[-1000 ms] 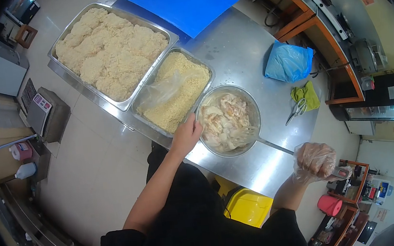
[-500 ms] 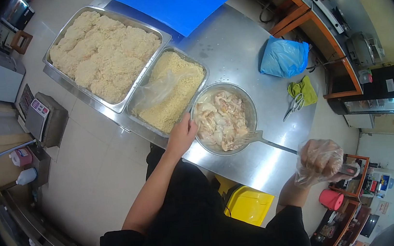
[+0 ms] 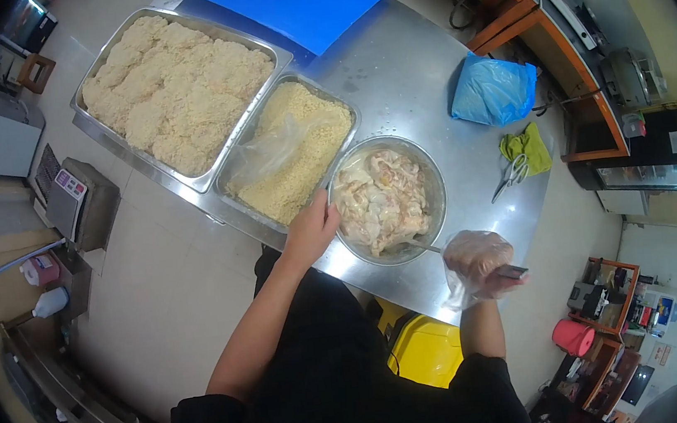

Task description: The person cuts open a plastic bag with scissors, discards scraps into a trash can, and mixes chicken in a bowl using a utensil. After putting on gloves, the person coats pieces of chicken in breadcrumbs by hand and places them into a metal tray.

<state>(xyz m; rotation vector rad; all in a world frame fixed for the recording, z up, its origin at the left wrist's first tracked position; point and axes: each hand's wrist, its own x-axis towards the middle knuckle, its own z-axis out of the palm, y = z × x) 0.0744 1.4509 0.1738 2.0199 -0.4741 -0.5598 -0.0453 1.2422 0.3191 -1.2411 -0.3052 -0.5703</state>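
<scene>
Steel table [image 3: 392, 59]: near its front edge, the left hand [image 3: 311, 230] clasps the bowl [image 3: 437, 193] by its left rim; the right hand [image 3: 479, 256], fingers curled tight, grips the spatula [image 3: 427, 246] slanting bowl-to-near-right-corner.
</scene>
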